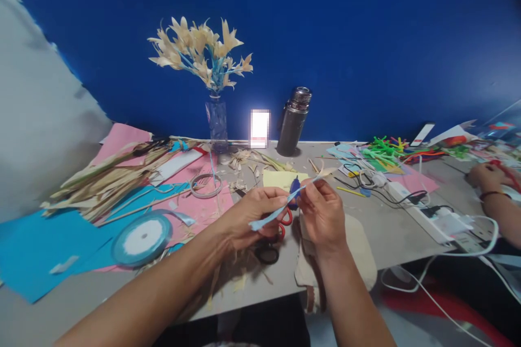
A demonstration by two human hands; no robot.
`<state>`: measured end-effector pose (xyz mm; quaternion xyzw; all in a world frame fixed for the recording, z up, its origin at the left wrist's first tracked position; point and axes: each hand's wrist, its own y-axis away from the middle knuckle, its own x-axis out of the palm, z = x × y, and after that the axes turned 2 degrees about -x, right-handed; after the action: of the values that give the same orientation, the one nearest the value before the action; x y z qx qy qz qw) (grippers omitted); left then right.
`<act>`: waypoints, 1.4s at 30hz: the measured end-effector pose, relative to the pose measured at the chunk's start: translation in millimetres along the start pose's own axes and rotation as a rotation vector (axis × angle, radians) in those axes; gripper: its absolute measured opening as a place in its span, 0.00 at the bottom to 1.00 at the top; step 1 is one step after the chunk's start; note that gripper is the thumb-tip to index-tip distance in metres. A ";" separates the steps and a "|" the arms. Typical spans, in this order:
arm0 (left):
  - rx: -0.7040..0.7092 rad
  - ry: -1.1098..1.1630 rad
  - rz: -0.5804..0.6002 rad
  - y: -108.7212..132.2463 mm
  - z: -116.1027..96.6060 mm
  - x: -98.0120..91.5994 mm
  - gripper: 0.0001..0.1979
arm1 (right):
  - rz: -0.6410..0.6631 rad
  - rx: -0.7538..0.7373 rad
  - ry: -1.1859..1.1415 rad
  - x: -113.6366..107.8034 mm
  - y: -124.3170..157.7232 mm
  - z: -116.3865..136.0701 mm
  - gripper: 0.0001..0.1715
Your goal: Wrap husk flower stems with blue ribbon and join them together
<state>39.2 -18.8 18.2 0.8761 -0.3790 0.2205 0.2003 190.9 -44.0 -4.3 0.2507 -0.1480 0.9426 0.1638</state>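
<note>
Between my two hands, above the table's front part, runs a light blue wrapped flower stem. My left hand pinches it near its lower left end. Closer to the upper right end, my right hand has its fingers closed round it, where a pale husk-like tip sticks out. Behind and below the hands lie red-handled scissors, partly hidden, and a dark ring-shaped handle. A dark blue pointed object shows between the hands; its kind is unclear. Under my right wrist lies a cream cloth pouch.
A clear bottle holding husk flowers and a dark thermos stand at the back. Dried husks and a blue ribbon roll lie left. Right are a power strip with cables and another person's hand.
</note>
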 end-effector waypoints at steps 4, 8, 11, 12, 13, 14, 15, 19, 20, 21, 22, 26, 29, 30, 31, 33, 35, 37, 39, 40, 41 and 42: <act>-0.027 0.114 0.068 -0.2 0.1 -1.7 0.11 | 0.043 -0.024 -0.042 -2.8 -0.7 -4.7 0.13; 0.143 -0.109 -0.201 -1.5 3.2 0.2 0.11 | 0.081 0.029 0.000 -7.9 2.4 -7.6 0.11; 0.332 -0.393 -0.372 -1.1 5.4 2.6 0.09 | 0.069 0.029 0.084 -10.1 5.6 -8.2 0.12; 0.384 -0.484 -0.413 -0.8 6.7 3.5 0.08 | 0.054 0.011 0.109 -10.0 6.3 -8.4 0.12; 0.424 -0.560 -0.446 -0.3 8.3 4.3 0.07 | 0.032 -0.007 0.133 -9.6 6.7 -8.7 0.13; 0.451 -0.615 -0.473 0.1 10.1 5.1 0.07 | 0.004 -0.024 0.155 -8.8 6.8 -9.1 0.13; 0.467 -0.651 -0.488 0.4 11.9 5.8 0.06 | -0.026 -0.033 0.174 -7.9 6.6 -9.4 0.13; 0.382 -0.589 -0.426 0.3 14.5 6.5 0.07 | -0.102 0.010 0.169 -5.0 4.2 -8.2 0.15; 0.330 -0.522 -0.387 0.2 13.3 6.1 0.08 | -0.105 0.024 0.145 -4.9 3.2 -7.0 0.15; 0.274 -0.439 -0.340 0.1 11.5 5.4 0.09 | -0.103 0.034 0.119 -4.9 2.2 -5.4 0.16; 0.216 -0.347 -0.285 0.1 9.2 4.4 0.10 | -0.096 0.039 0.095 -5.2 1.1 -3.6 0.17; 0.006 0.024 -0.006 1.0 0.4 -0.6 0.14 | 0.004 0.019 0.025 -7.6 -3.8 3.3 0.16; -0.062 0.129 0.081 1.0 -1.8 -2.7 0.15 | 0.088 0.015 0.007 -10.3 -6.4 5.5 0.14; -0.054 0.122 0.065 0.7 -1.6 -2.8 0.15 | 0.101 0.023 0.008 -11.5 -6.7 5.4 0.14; -0.032 0.102 0.031 0.2 -1.0 -2.8 0.15 | 0.113 0.036 0.014 -12.7 -6.6 4.8 0.15; 0.045 0.043 -0.070 -1.0 1.0 -2.2 0.14 | 0.132 0.066 0.040 -15.3 -5.2 2.6 0.16; 0.145 -0.076 -0.193 -1.7 3.6 -1.2 0.13 | 0.138 0.080 0.096 -17.2 -2.5 -0.6 0.17; 0.255 -0.269 -0.303 -1.2 6.6 0.5 0.12 | 0.112 0.068 0.158 -17.7 0.5 -3.9 0.18; 0.338 -0.467 -0.376 0.1 9.6 2.8 0.10 | 0.057 0.045 0.193 -16.6 3.0 -6.0 0.18; 0.357 -0.530 -0.393 0.9 10.8 3.9 0.09 | 0.027 0.035 0.207 -15.8 3.9 -6.4 0.18; 0.359 -0.559 -0.400 1.5 11.7 5.0 0.09 | -0.002 0.026 0.225 -15.0 4.5 -6.4 0.18; 0.340 -0.557 -0.397 1.8 12.2 5.8 0.09 | -0.025 0.020 0.244 -14.3 4.9 -6.1 0.18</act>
<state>44.3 -29.6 11.7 0.9796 -0.2000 -0.0092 -0.0199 198.2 -49.5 -17.8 0.1374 -0.1144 0.9654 0.1897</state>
